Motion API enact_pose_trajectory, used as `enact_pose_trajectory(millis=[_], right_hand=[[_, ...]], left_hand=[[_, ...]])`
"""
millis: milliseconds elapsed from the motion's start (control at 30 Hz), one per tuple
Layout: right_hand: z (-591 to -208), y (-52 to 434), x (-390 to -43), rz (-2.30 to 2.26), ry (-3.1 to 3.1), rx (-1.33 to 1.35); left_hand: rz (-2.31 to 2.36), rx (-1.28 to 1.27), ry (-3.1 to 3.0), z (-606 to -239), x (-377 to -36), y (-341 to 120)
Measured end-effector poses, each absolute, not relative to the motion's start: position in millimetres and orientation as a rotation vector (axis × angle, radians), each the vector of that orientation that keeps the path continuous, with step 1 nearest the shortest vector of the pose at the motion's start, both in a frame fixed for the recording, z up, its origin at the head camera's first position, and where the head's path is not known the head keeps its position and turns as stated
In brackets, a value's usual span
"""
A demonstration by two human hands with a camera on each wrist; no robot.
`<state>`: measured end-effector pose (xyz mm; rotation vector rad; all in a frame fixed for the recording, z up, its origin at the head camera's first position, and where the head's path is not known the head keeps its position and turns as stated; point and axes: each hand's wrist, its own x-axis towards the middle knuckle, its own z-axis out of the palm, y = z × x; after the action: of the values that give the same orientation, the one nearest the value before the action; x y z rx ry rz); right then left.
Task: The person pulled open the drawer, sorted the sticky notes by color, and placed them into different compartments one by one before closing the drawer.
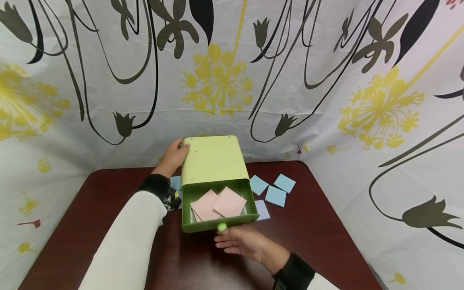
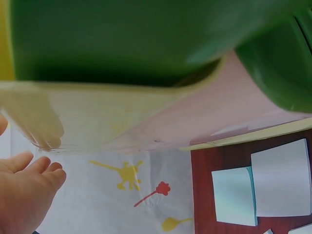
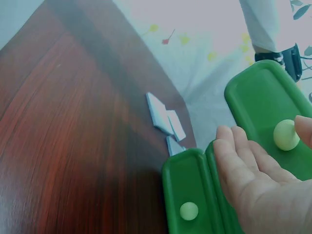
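A light green two-drawer box [image 1: 212,161] stands on the dark wooden table [image 1: 108,209]. Its top drawer [image 1: 203,226] is pulled out and holds a few pink paper squares [image 1: 229,201]. My left hand [image 1: 174,156] rests against the box's back left corner, thumb on the top edge, fingers [image 2: 29,180] loosely straight. My right hand [image 1: 237,241] lies palm up just under the drawer's pale round knob [image 1: 222,226]. In the right wrist view its fingers [image 3: 243,165] are straight and the thumb sits beside the knob [image 3: 286,135]. The lower drawer's knob [image 3: 189,211] shows below.
Blue paper squares [image 1: 275,196] and a lavender one [image 1: 262,209] lie on the table right of the box; another blue square [image 1: 175,182] lies to its left. A flower-print cloth [image 1: 326,100] hangs close behind and round the table.
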<state>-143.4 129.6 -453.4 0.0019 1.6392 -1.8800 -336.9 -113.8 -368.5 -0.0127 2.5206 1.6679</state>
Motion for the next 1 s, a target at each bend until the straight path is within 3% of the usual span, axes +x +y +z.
enact_pose_trajectory(millis=[1000], right_hand=[[-441, 124, -147, -2.002, 1.534, 0.114]], left_hand=[[1.640, 0.030, 2.523, -374, -355, -113]])
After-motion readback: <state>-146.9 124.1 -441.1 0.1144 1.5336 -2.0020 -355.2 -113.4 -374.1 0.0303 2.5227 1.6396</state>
